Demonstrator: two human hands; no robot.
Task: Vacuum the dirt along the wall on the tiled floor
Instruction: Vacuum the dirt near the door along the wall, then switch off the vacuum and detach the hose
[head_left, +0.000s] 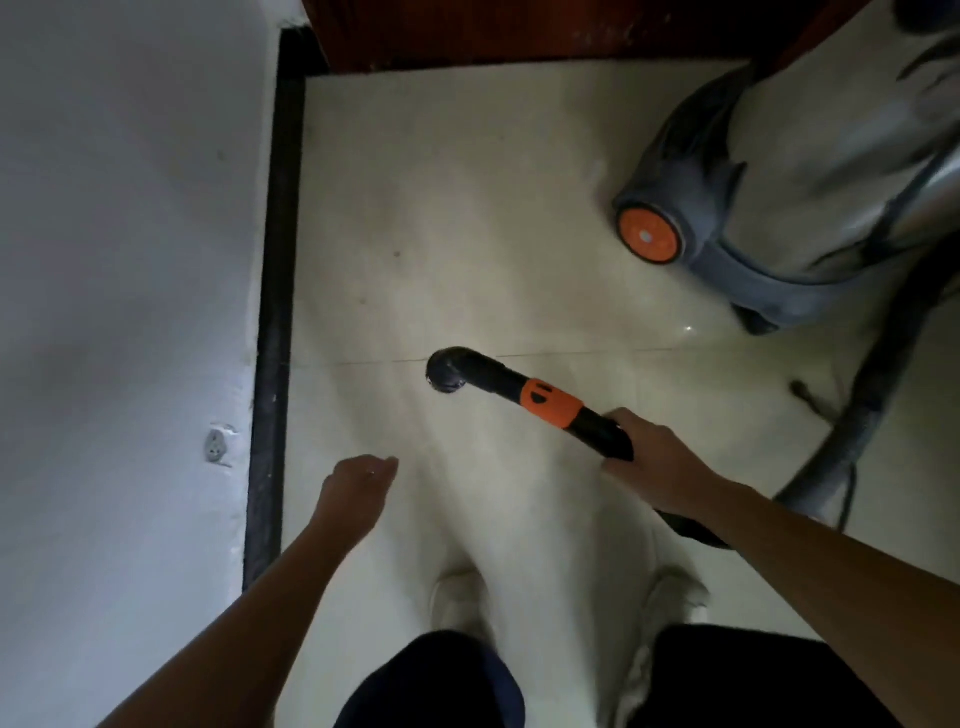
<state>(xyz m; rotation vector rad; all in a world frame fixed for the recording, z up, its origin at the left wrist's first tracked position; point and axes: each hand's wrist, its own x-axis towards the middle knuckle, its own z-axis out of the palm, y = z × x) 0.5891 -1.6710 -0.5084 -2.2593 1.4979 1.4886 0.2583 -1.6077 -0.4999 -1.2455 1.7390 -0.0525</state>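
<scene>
My right hand (657, 457) grips the black vacuum handle (524, 392), which has an orange band and bends down to a round end hanging over the cream tiled floor (441, 208). My left hand (356, 486) hangs free above the tiles with loosely curled fingers, holding nothing. A white wall (124, 260) with a dark skirting strip (275, 312) runs along the left. A few small dark specks of dirt (397, 254) lie on the tiles near it. The handle's end is to the right of the skirting, apart from it.
The grey vacuum canister (810, 171) with an orange wheel stands at the upper right; its hose (852, 415) trails down the right side. A dark wooden door edge (519, 36) closes the far end. A socket (215, 447) sits low on the wall. My white shoes are at the bottom.
</scene>
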